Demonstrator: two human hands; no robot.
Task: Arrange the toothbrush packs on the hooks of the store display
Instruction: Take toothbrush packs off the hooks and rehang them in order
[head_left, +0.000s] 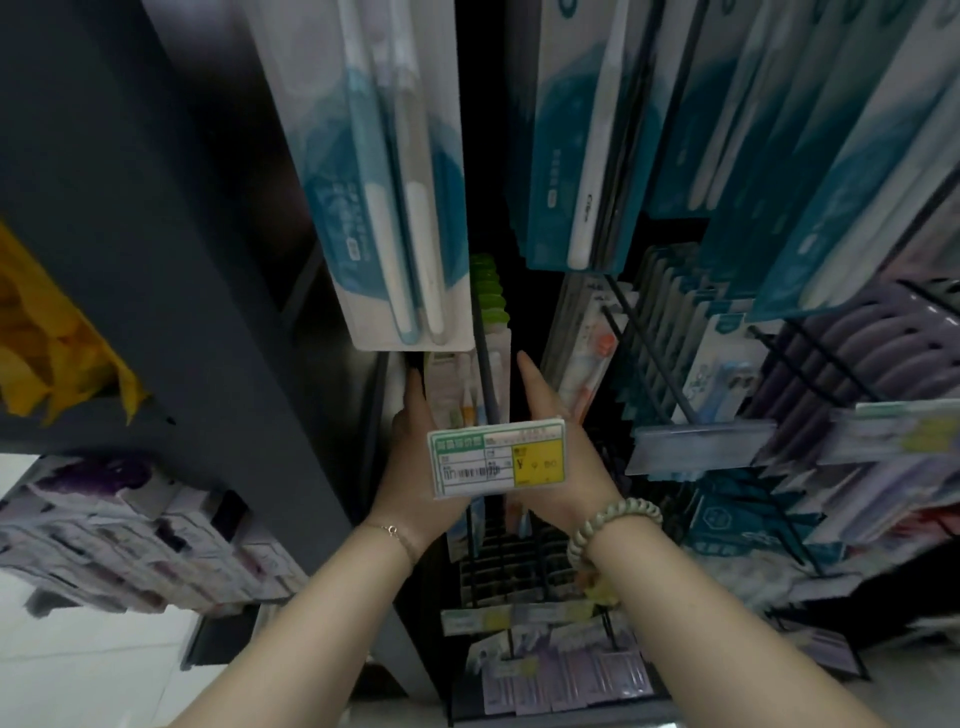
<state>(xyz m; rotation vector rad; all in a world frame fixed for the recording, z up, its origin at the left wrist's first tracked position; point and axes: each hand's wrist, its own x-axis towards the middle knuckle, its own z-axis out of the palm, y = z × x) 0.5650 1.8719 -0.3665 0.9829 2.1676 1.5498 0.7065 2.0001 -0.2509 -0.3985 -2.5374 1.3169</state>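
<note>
Where toothbrush packs (453, 392) hang | left hand (413, 467), right hand (558, 457) flank them | fingers (527, 371) straight

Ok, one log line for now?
green-topped packs: on hook | left hand: at their left edge, grip hidden | right hand: open, right side | price tag: fronts both
</note>
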